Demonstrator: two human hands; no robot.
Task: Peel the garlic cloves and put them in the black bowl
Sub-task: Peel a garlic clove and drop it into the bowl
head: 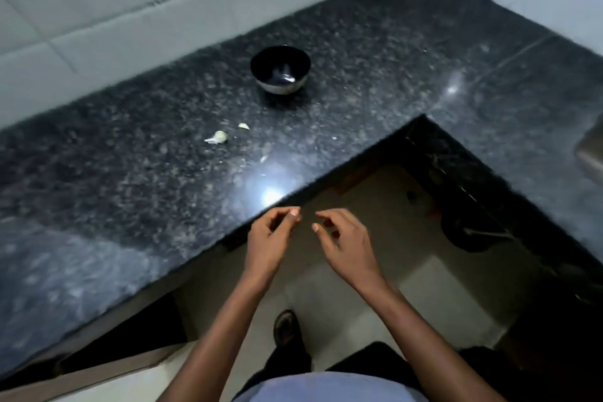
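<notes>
The black bowl (pixel 280 70), pale on the outside, stands on the dark granite counter (pixel 130 192) near the back wall. A pale glint lies at its bottom; I cannot tell whether it is a clove. Two garlic cloves lie on the counter in front of the bowl: a larger one with loose skin (pixel 219 137) and a smaller one (pixel 244 126). My left hand (pixel 270 238) and right hand (pixel 342 238) hover side by side at the counter's front edge, far from the cloves. The fingers of both are loosely curled and nothing shows between them.
The counter is L-shaped and turns toward me on the right, where a metal object (pixel 590 153) sits at the frame edge. A white tiled wall (pixel 130 3) backs it. A small scrap of skin (pixel 263 158) lies near the edge. My shoe (pixel 287 326) is on the floor below.
</notes>
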